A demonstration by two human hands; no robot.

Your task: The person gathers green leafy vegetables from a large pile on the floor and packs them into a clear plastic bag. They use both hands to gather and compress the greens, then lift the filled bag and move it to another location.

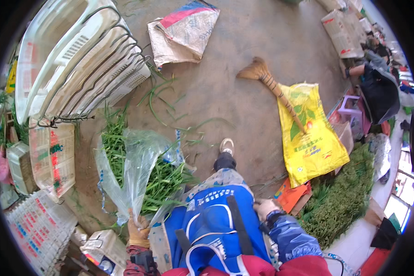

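Observation:
My left hand (pixel 138 227), in what looks like a tan glove, grips the gathered rim of a clear plastic bag (pixel 138 169). Cut long green leaves (pixel 165 186), perhaps garlic chives, fill the bag and show through its walls. It rests on the floor to the left of my legs. At my right side, my right hand (pixel 266 208) is against the edge of my blue apron (pixel 217 220). Its fingers are partly hidden, so I cannot tell whether they hold the cloth.
Stacked white plastic baskets (pixel 79 65) with wire handles stand at upper left. A broom (pixel 272 86) lies across a yellow sack (pixel 310 138). Cut green plants (pixel 341 193) are heaped at right, near a person (pixel 376 86). A woven sack (pixel 189 34) lies ahead.

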